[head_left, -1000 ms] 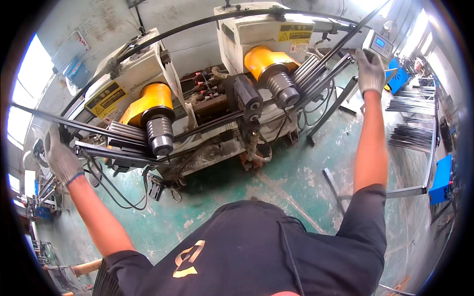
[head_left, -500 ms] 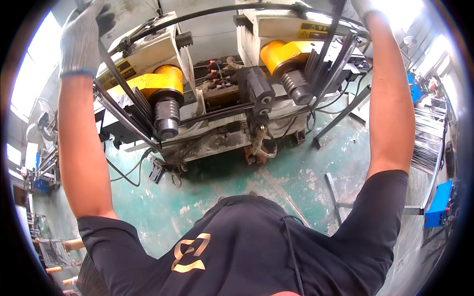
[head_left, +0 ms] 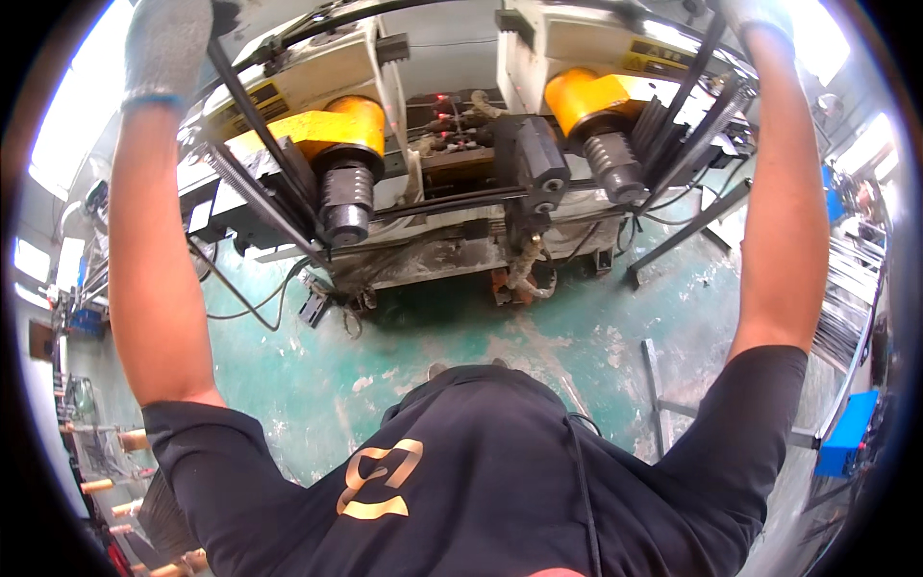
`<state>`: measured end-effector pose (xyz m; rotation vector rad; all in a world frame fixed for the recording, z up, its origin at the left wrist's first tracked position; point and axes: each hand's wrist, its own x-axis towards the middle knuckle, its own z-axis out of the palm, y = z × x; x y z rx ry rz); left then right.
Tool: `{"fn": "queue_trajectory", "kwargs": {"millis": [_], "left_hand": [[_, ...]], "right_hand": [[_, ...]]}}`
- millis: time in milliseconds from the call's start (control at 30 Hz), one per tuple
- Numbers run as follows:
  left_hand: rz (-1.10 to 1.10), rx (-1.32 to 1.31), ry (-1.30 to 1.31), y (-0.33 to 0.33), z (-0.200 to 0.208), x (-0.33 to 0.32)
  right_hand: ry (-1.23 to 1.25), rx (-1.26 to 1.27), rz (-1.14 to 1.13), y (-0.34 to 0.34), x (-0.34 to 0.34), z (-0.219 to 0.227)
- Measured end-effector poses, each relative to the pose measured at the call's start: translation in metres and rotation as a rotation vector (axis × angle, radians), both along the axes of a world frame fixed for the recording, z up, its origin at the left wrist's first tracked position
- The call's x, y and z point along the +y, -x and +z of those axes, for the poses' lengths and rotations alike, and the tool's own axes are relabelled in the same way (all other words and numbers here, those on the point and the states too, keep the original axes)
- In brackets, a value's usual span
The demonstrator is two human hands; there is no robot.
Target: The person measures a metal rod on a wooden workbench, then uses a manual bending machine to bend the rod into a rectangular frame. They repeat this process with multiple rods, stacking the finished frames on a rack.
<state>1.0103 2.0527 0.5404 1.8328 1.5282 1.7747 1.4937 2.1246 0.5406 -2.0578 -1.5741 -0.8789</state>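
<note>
My left hand point(head_left: 168, 48), in a pale knitted glove with dark fingertips, is raised at the upper left. Its fingers are curled at the upper end of a black metal bar point(head_left: 255, 120), which slants down toward the machine. My right hand point(head_left: 758, 17), gloved too, is raised at the upper right; the top edge cuts off its fingers. Close beside it another black bar point(head_left: 687, 82) slants down toward the machine's right head. Ahead stands a white machine with two yellow clamp heads, the left head point(head_left: 356, 120) and the right head point(head_left: 577, 96), each above a ribbed dark metal cylinder.
Between the heads sits a dark block point(head_left: 534, 168) on the machine's cross rail. Cables point(head_left: 260, 313) hang to the green, worn floor point(head_left: 317, 394). A metal stand point(head_left: 657, 394) is at my right, near a rack of thin rods point(head_left: 851, 298) and a blue box point(head_left: 848, 433).
The machine and floor have shifted slightly right and up in view. Both hands sit higher in the picture, partly past its top edge. The yellow heads look the same.
</note>
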Motion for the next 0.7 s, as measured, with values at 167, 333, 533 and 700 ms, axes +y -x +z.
{"fn": "queue_trajectory", "kwargs": {"millis": [167,333,533,700], "left_hand": [[0.029,0.047,0.043,-0.007,-0.003,0.005],[0.044,0.048,0.073,-0.006,-0.007,0.003],[0.072,0.055,0.084,-0.001,-0.003,-0.001],[0.072,0.052,0.096,0.001,-0.001,0.004]], "right_hand": [[-0.005,0.019,0.014,-0.014,0.008,-0.004],[-0.015,0.019,0.041,-0.01,0.007,-0.003],[-0.01,0.006,0.063,0.001,0.001,-0.003],[0.005,-0.006,0.049,0.008,-0.006,-0.006]]}}
